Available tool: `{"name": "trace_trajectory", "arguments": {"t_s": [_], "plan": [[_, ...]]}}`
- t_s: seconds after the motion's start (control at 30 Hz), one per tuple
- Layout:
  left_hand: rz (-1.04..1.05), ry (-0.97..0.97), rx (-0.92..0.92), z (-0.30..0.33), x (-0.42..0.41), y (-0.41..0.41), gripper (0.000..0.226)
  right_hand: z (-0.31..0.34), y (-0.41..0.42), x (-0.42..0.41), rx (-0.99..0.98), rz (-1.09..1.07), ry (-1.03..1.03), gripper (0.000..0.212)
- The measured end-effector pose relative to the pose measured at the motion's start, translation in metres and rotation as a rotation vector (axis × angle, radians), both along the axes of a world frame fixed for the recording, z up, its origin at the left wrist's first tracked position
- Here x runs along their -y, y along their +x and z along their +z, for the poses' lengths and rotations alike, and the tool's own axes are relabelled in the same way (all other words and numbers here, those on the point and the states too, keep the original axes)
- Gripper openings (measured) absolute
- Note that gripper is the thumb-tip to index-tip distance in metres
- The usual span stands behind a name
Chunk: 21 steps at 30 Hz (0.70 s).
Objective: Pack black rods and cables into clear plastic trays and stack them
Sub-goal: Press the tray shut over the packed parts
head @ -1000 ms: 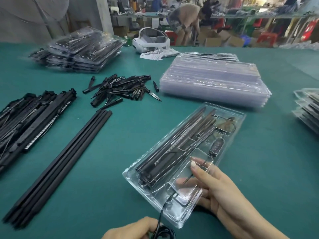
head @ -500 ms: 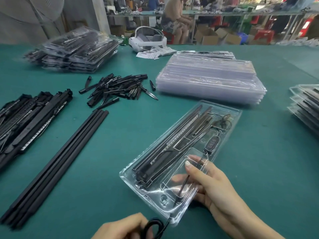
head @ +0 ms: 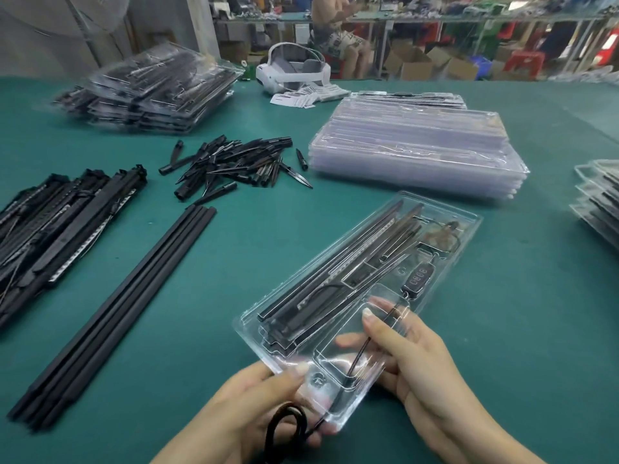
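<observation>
Tray (head: 445, 226) of clear plastic lies slantwise at lower centre of the frame, its near end raised off the green worktop (head: 502, 329) between both hands, with black rods (head: 338, 272) already seated in its long channel and a small controller (head: 418, 277) in a slot to their right. The right hand (head: 412, 356) has a narrow grip on the tray's near right edge, thumb on top beside the thin cable (head: 360, 358) that crosses the open pocket. The left hand (head: 258, 406) pinches the near left corner, and a black coil of cable (head: 284, 430) sits against its fingers; whether those fingers also grip the coil I cannot tell. The likely trouble is the springy coil: pushed in loosely, it could unwind and ride over the pocket rim, so the tray would not nest flat on a stack. Tugging the taut cable could drag the controller from its slot, and tilting the lifted tray further could slide the rods out of their channel.
</observation>
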<state>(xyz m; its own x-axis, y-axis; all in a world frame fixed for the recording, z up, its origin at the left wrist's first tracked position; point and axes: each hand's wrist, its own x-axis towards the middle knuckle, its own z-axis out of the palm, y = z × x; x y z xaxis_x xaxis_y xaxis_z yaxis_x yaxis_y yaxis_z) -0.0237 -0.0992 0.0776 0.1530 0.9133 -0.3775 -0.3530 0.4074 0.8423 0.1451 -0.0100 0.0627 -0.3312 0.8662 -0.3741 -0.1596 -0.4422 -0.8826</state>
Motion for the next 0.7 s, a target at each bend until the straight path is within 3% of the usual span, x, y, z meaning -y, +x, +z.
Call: {"name": "trace_trajectory", "arguments": {"t_s": [0.27,0.37,0.43,0.5,0.57,0.7], "plan": [[0.076,-0.085,-0.113,-0.004,-0.011,0.012,0.013,0.003,0.0,0.002,-0.011,0.024,-0.023,0.031],[0.171,-0.135,-0.054,-0.004,-0.009,0.013,0.014,0.008,0.005,0.004,0.038,0.148,-0.107,0.059],[0.139,-0.148,-0.029,-0.004,-0.008,0.014,0.013,0.012,0.008,0.011,0.087,0.349,-0.173,0.071],[0.077,-0.139,-0.04,-0.002,-0.009,0.017,0.007,0.014,0.008,0.02,0.128,0.496,-0.14,0.051],[0.084,-0.136,-0.078,0.0,-0.011,0.019,0.007,0.013,0.006,0.025,0.152,0.48,-0.051,0.035],[0.124,-0.148,-0.136,0.002,-0.011,0.02,0.014,0.012,-0.001,0.027,0.242,0.386,0.061,0.031]]}}
